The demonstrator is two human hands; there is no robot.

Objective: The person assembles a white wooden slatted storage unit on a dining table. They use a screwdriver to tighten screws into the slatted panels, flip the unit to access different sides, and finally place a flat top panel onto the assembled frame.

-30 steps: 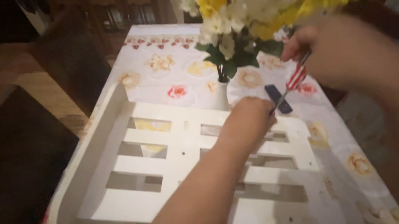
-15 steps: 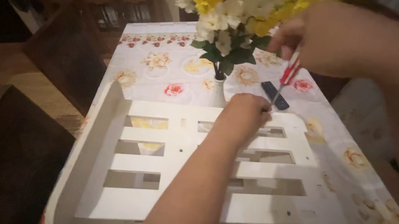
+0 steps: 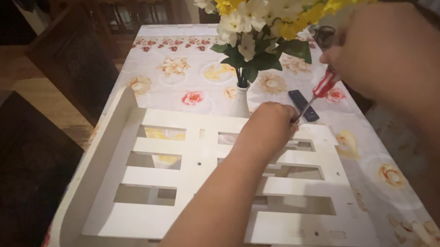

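Right hand (image 3: 380, 48) grips a red screwdriver (image 3: 315, 95), tip down at far edge of white slatted panel (image 3: 199, 165) on the desk (image 3: 181, 76). Left hand (image 3: 269, 126), fist closed, rests on panel by the tip. Vase (image 3: 241, 101) w/ flowers just beyond.

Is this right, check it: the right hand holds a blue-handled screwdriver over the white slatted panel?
Not quite. In the head view the screwdriver in the right hand has a red handle, not blue. It is held over the white slatted panel.

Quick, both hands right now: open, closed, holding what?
Left hand: closed, resting on the white rack.
Right hand: closed on the red-handled screwdriver.
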